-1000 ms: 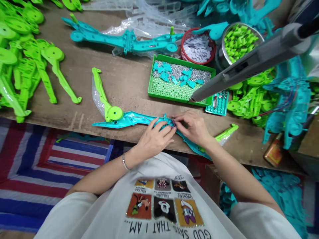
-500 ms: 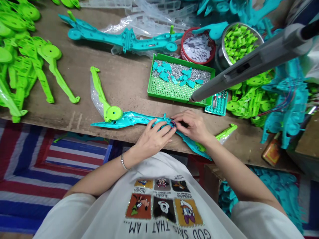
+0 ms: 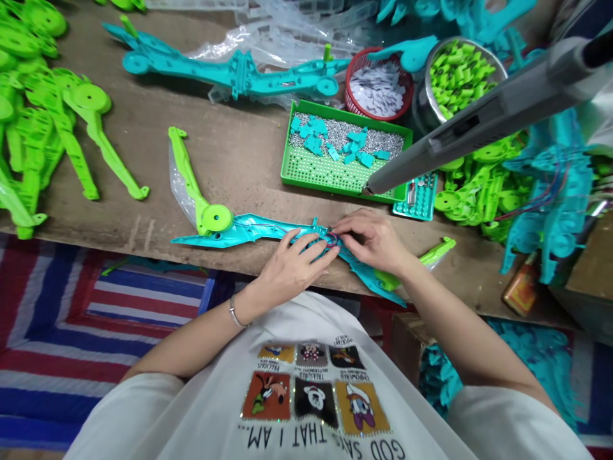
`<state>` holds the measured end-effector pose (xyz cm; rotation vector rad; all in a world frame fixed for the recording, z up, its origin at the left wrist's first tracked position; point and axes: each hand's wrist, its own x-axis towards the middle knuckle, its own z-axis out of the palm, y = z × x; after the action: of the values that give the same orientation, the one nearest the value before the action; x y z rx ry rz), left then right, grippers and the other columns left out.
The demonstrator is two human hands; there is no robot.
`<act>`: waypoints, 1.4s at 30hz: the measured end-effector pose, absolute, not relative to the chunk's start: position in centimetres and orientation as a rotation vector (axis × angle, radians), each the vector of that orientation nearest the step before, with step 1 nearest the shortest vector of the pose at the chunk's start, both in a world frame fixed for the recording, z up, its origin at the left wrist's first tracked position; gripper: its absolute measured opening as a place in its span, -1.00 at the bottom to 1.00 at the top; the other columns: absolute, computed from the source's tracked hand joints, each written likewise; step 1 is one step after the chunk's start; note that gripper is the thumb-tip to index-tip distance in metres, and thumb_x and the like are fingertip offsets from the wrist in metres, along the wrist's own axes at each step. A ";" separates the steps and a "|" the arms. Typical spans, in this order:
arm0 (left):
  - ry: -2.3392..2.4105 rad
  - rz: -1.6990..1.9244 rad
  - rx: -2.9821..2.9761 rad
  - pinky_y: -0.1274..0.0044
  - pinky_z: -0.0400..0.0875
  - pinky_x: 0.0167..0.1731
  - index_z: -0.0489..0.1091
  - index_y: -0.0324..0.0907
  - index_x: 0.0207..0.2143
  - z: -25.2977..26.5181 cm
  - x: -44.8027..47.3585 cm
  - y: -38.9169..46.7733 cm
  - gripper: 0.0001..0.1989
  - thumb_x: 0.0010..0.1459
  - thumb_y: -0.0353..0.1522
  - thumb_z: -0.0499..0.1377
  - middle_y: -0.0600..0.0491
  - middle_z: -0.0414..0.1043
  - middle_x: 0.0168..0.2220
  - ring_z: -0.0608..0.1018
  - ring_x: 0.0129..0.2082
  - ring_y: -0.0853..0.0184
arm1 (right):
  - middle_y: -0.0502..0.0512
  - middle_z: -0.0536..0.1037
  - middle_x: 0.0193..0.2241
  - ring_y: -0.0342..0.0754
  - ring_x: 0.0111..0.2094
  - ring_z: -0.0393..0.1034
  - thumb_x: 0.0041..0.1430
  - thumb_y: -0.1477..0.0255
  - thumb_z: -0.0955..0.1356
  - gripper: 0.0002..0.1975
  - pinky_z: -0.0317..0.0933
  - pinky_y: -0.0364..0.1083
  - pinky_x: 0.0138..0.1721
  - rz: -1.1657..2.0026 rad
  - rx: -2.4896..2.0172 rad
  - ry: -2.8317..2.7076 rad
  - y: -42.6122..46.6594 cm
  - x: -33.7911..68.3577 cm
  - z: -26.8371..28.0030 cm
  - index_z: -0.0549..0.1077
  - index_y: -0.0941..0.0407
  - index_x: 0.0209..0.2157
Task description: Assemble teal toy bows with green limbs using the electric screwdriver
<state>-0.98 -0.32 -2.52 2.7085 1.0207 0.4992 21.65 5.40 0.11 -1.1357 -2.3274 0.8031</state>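
Note:
A long teal plastic shell [image 3: 268,229] lies across the near edge of the table with its hollow side up and thin wires running inside. My left hand [image 3: 292,265] lies over its middle, bent fingers across the shell, the thumb on the near side. At the same spot my right hand [image 3: 371,237] is closed, thumb and index finger pinching at a small bunch of dark and reddish wires [image 3: 332,239]. The fingertips partly hide these wires. A lime-green arm piece [image 3: 217,218] with a round disc is attached at the shell's left; another lime-green piece [image 3: 443,246] shows beyond my right wrist.
A green tray [image 3: 330,177] holds screws and small teal pieces. A grey electric screwdriver [image 3: 431,144] hangs over its right end. Behind are a red basket [image 3: 352,102] and a metal bowl [image 3: 422,99]. Lime-green parts [image 3: 90,96] pile up at left.
Both hands stay at the middle of the shell. The right fingers have shifted slightly, and more of the wire loop shows between the hands. The view has moved a little.

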 end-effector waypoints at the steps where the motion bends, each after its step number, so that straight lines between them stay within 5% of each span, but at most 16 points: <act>1: 1.022 0.500 2.712 0.19 0.24 0.21 0.30 -0.15 0.24 -2.5 -1.0 -0.3 -0.60 0.39 -0.29 0.10 -0.07 0.48 0.12 0.43 0.16 0.14 | 0.09 0.70 -0.24 0.00 -0.19 0.58 0.23 0.47 0.36 -0.85 0.41 0.02 -0.08 0.850 -1.194 -2.291 5.5 21.7 0.3 0.61 0.08 -0.23; 9: 1.025 0.493 2.727 0.19 0.25 0.20 0.26 -0.16 0.27 -2.2 -1.1 -0.3 -0.56 0.38 -0.29 0.11 -0.07 0.47 0.13 0.43 0.16 0.13 | 0.07 0.70 -0.25 -0.02 -0.22 0.59 0.23 0.36 0.41 -0.84 0.46 -0.05 -0.14 1.259 -1.326 -1.998 6.1 21.2 0.7 0.66 0.06 -0.24; 25: 1.101 0.478 2.718 0.21 0.28 0.17 0.29 -0.33 0.22 -2.1 -0.5 -0.4 -0.55 0.37 -0.29 0.12 -0.16 0.50 0.04 0.44 0.13 0.10 | 0.10 0.69 -0.29 -0.02 -0.24 0.57 0.25 0.42 0.39 -0.84 0.43 0.01 -0.13 1.032 -1.321 -2.163 5.6 20.3 0.6 0.66 0.08 -0.28; 34: 1.127 0.471 2.695 0.23 0.31 0.15 0.31 -0.29 0.19 -1.7 -0.1 -0.5 -0.58 0.35 -0.31 0.14 -0.16 0.50 0.05 0.46 0.12 0.09 | 0.10 0.68 -0.19 -0.04 -0.16 0.59 0.26 0.39 0.39 -0.83 0.47 -0.02 -0.08 1.270 -1.197 -2.083 6.2 21.6 0.4 0.65 0.03 -0.19; 42: 1.018 0.532 2.740 0.24 0.27 0.19 0.30 -0.36 0.19 -1.9 -1.0 -0.2 -0.54 0.37 -0.24 0.12 -0.15 0.48 0.10 0.43 0.16 0.07 | 0.09 0.68 -0.28 -0.03 -0.23 0.58 0.24 0.46 0.38 -0.85 0.43 -0.02 -0.14 1.064 -1.305 -2.132 5.4 20.6 0.0 0.65 0.07 -0.26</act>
<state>-1.03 -0.20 -1.88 2.7402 1.0177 0.5322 20.57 5.42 0.05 -1.3052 -2.1325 1.0643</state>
